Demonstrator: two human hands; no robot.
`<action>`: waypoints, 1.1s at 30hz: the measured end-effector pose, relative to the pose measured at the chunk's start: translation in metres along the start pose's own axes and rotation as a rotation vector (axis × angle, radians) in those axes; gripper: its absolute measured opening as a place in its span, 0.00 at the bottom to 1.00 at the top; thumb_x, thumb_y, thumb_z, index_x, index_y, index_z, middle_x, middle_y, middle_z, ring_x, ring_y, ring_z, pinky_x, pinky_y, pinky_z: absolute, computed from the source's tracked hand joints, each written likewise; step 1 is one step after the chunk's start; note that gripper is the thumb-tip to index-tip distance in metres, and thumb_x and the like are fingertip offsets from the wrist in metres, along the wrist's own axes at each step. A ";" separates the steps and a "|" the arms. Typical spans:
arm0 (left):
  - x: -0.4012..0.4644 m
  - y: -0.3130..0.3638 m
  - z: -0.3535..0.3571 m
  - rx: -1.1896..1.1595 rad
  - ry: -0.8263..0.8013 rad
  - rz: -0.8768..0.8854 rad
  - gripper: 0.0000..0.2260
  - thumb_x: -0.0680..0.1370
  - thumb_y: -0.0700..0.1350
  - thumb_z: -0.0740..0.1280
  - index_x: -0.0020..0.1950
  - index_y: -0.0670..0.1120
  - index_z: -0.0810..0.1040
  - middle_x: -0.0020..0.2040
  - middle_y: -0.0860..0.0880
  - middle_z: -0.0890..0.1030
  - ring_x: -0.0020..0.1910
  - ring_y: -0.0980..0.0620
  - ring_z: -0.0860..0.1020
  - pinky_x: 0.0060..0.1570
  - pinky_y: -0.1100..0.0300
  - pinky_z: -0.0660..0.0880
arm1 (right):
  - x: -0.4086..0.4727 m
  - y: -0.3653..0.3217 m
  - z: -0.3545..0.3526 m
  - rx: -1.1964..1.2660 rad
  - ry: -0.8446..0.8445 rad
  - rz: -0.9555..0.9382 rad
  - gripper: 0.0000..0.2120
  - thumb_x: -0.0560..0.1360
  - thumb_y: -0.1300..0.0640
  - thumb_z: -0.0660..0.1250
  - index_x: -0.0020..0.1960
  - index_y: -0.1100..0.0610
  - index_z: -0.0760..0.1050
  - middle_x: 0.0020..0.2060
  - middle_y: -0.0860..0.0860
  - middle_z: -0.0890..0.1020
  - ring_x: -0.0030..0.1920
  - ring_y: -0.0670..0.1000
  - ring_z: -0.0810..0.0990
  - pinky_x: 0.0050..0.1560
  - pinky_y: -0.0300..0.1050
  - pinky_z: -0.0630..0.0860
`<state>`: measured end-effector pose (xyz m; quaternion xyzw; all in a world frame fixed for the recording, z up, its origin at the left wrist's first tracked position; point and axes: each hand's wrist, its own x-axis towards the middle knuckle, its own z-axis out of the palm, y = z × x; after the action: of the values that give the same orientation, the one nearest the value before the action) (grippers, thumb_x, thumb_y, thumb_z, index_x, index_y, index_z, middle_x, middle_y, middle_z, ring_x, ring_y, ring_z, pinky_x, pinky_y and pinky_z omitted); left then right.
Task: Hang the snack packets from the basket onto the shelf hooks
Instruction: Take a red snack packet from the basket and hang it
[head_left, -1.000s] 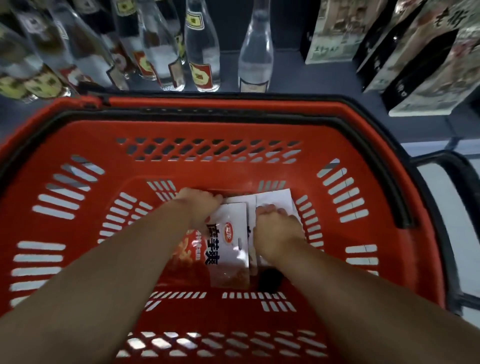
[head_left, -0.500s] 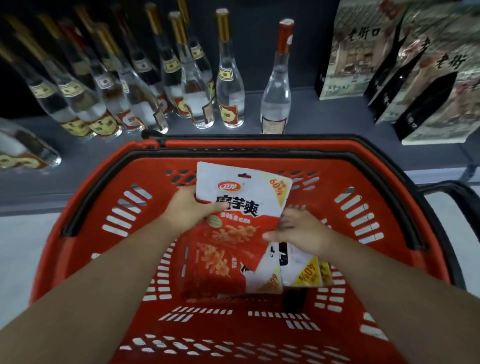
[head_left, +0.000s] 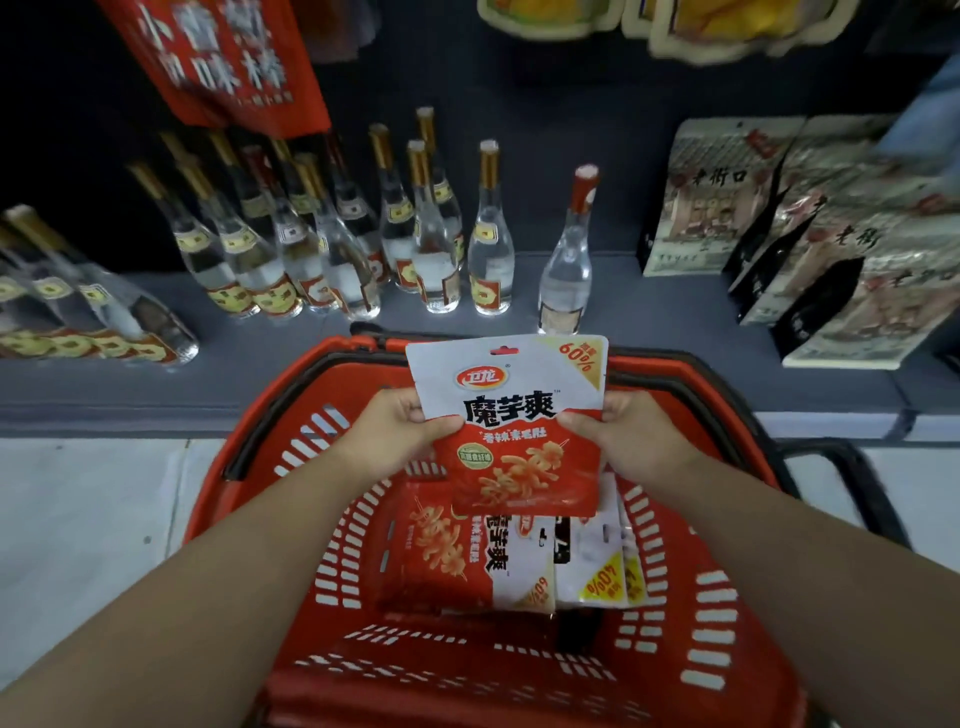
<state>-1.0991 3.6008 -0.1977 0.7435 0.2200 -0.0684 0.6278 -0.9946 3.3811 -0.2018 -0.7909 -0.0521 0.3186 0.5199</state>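
A white-and-red snack packet (head_left: 519, 426) is held upright above the red basket (head_left: 249, 452), its hang hole at the top. My left hand (head_left: 395, 431) grips its left edge and my right hand (head_left: 623, 431) grips its right edge. Several more of the same packets (head_left: 498, 561) lie flat on the basket floor below it. Hanging snack bags show at the top: a red one (head_left: 218, 57) at upper left and yellow ones (head_left: 727, 21) at upper right. The hooks themselves are not visible.
Clear glass bottles (head_left: 426, 249) with gold caps stand in rows on the grey shelf (head_left: 649, 322) behind the basket. Black-and-beige stand-up bags (head_left: 810, 228) fill the shelf's right side. The basket's black handle (head_left: 852, 483) hangs at the right. Pale floor lies to the left.
Both hands have lifted one packet out of the basket and now hold it upright by its sides. The view has tilted up, showing the shelf and hanging bags.
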 end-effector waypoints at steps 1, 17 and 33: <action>-0.007 0.020 -0.003 -0.006 0.017 0.014 0.11 0.76 0.36 0.68 0.57 0.43 0.80 0.46 0.52 0.86 0.41 0.57 0.84 0.37 0.65 0.80 | -0.011 -0.019 -0.008 -0.006 0.007 -0.014 0.07 0.74 0.56 0.71 0.51 0.55 0.82 0.44 0.52 0.86 0.41 0.49 0.86 0.45 0.44 0.81; -0.206 0.505 -0.103 0.006 -0.035 0.263 0.07 0.78 0.38 0.66 0.53 0.42 0.81 0.44 0.50 0.86 0.42 0.56 0.84 0.40 0.65 0.80 | -0.275 -0.471 -0.156 0.014 0.201 -0.234 0.08 0.76 0.55 0.67 0.48 0.59 0.82 0.41 0.55 0.86 0.41 0.55 0.85 0.48 0.54 0.82; -0.309 0.797 -0.151 0.082 0.131 0.575 0.07 0.78 0.46 0.67 0.49 0.43 0.81 0.39 0.47 0.86 0.35 0.51 0.82 0.30 0.62 0.76 | -0.404 -0.720 -0.238 0.101 0.418 -0.537 0.08 0.77 0.53 0.67 0.48 0.56 0.81 0.40 0.52 0.86 0.40 0.54 0.85 0.43 0.50 0.82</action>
<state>-1.0730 3.5803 0.6697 0.8028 0.0375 0.1516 0.5754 -1.0030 3.3528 0.6567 -0.7703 -0.1351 0.0037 0.6232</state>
